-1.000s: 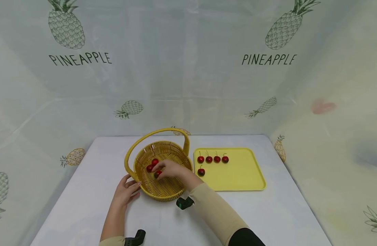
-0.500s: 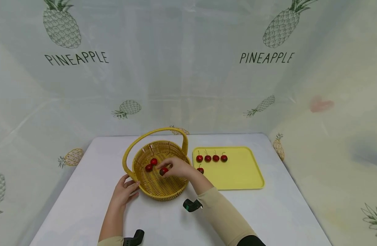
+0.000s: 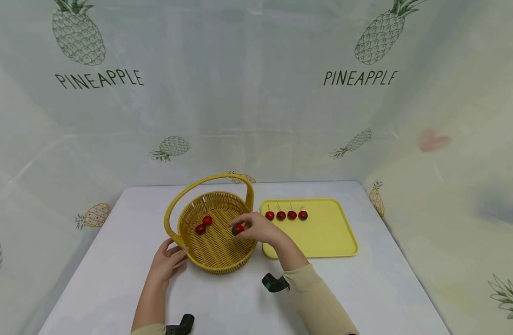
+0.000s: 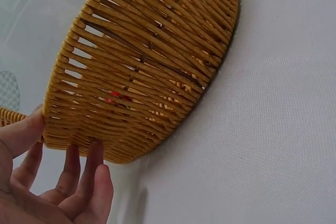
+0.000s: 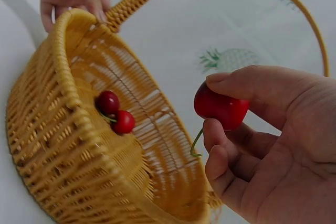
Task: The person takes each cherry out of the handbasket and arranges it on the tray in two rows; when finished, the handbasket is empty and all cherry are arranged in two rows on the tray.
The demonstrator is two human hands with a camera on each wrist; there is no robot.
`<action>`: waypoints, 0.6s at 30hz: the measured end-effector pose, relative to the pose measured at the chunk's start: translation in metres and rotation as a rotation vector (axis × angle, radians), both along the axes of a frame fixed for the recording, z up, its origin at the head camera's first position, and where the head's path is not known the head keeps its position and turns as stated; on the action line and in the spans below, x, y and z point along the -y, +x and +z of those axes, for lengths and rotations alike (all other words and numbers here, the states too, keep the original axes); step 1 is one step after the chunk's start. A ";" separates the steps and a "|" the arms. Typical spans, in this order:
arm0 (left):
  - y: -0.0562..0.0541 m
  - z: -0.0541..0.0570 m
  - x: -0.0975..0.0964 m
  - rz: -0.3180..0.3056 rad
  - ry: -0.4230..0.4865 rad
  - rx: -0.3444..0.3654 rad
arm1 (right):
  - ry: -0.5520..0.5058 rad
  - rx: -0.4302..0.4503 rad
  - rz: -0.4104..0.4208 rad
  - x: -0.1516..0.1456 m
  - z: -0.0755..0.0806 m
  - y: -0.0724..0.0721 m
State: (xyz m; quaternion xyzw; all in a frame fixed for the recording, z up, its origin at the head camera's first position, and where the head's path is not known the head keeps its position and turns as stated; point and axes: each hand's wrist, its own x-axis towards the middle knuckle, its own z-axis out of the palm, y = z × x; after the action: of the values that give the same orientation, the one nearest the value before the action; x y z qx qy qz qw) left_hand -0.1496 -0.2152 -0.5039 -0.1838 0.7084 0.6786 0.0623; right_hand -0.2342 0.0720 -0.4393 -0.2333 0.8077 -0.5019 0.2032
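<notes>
My right hand [image 3: 256,226] pinches a dark red cherry [image 5: 220,106] between thumb and fingers, its green stem hanging down. In the head view this hand is over the right part of a yellow wicker basket [image 3: 216,260]. Two more cherries [image 5: 115,113] lie together on the basket's floor. At the basket's near left side, my left hand [image 3: 166,265] holds the rim by the handle's foot. The left wrist view shows that thumb [image 4: 23,134] at the rim and the fingertips against the outer weave.
Right of the basket lies a yellow tray [image 3: 323,235] with a row of several cherries [image 3: 286,215] along its far left edge. My right hand and forearm hide part of its left side. The basket's tall handle [image 3: 206,179] arches above it. A white cloth covers the table [image 3: 386,279].
My right hand has lifted the cherry from among the others and carried it rightward across the basket. My left hand keeps its hold on the rim.
</notes>
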 end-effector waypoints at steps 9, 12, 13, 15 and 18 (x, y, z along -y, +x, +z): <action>0.000 -0.003 0.003 -0.015 0.016 -0.004 | 0.027 -0.016 0.053 -0.028 0.006 0.004; 0.000 -0.002 0.003 -0.016 0.016 -0.004 | 0.035 -0.026 0.046 -0.036 0.006 0.004; 0.000 -0.002 0.003 -0.015 0.015 -0.004 | 0.039 -0.028 0.040 -0.039 0.006 0.004; 0.000 -0.002 0.002 -0.013 0.013 -0.003 | 0.039 -0.032 0.028 -0.044 0.006 0.005; 0.000 -0.002 0.002 -0.013 0.010 -0.006 | 0.039 -0.035 0.006 -0.052 0.004 0.005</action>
State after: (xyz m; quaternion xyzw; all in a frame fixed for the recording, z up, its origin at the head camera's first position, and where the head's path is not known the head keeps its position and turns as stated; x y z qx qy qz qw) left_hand -0.1495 -0.2172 -0.5057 -0.1768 0.7064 0.6823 0.0652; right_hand -0.2296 0.1239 -0.4348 -0.2405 0.8201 -0.4813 0.1949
